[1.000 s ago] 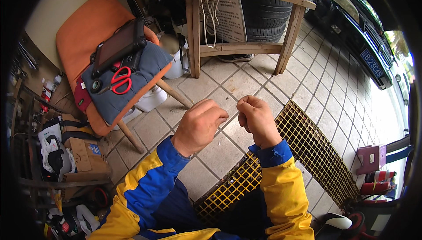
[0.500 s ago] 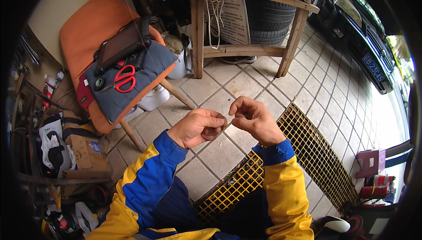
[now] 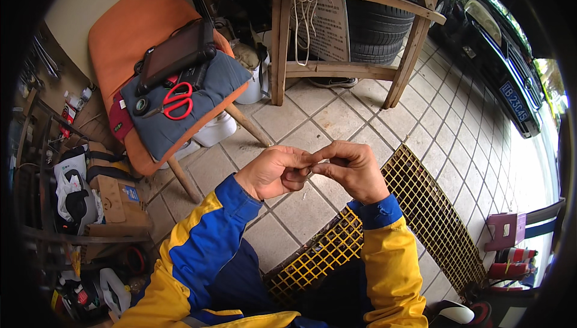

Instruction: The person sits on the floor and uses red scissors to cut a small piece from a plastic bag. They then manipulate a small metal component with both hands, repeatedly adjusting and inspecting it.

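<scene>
Over the tiled floor (image 3: 263,242), left hand (image 3: 269,174) and right hand (image 3: 359,174) now meet at the fingertips; 1 s ago they were clearly apart, half a second ago a small gap remained. Left: thumb and index reaching toward the right hand, other fingers curled, narrow pinch. Right: index and thumb also narrowed to a pinch. Whatever is being worked sits at that contact point, too small or hidden to identify; can't tell if either hand grips it. Red-handled scissors (image 3: 178,102) unmoved on the grey cushion (image 3: 163,137), next to tape roll (image 3: 141,106) and black tablet (image 3: 177,57), all on the orange chair (image 3: 123,30). Whole background shifted slightly right, so camera turned a bit.
</scene>
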`<action>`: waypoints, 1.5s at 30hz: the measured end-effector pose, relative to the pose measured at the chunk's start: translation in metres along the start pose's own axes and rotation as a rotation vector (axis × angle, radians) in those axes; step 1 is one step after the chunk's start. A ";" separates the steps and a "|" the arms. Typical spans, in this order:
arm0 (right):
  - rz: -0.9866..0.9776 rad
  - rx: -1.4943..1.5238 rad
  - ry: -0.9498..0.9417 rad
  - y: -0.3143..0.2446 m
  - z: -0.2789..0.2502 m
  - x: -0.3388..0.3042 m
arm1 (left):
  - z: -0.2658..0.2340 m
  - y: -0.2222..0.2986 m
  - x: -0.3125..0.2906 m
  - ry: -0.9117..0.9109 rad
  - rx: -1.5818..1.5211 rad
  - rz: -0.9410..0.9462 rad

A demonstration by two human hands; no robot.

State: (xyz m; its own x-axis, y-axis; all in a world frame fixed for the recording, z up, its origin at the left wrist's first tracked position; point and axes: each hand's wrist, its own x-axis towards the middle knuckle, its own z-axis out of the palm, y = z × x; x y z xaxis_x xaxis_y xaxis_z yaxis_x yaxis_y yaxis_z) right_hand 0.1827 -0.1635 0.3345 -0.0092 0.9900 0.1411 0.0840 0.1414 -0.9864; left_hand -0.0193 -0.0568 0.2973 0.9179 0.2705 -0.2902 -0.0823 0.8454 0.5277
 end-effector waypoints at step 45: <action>0.448 0.272 0.044 0.012 -0.014 0.001 | 0.010 -0.007 0.005 0.197 0.607 0.200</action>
State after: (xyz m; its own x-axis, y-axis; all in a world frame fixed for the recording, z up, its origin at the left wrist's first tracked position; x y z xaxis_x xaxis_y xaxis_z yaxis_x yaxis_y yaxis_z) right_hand 0.1980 -0.1608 0.3239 0.0111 0.9533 -0.3018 -0.1914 -0.2942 -0.9364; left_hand -0.0108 -0.0660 0.3002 0.8151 0.5229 -0.2495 0.0418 0.3764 0.9255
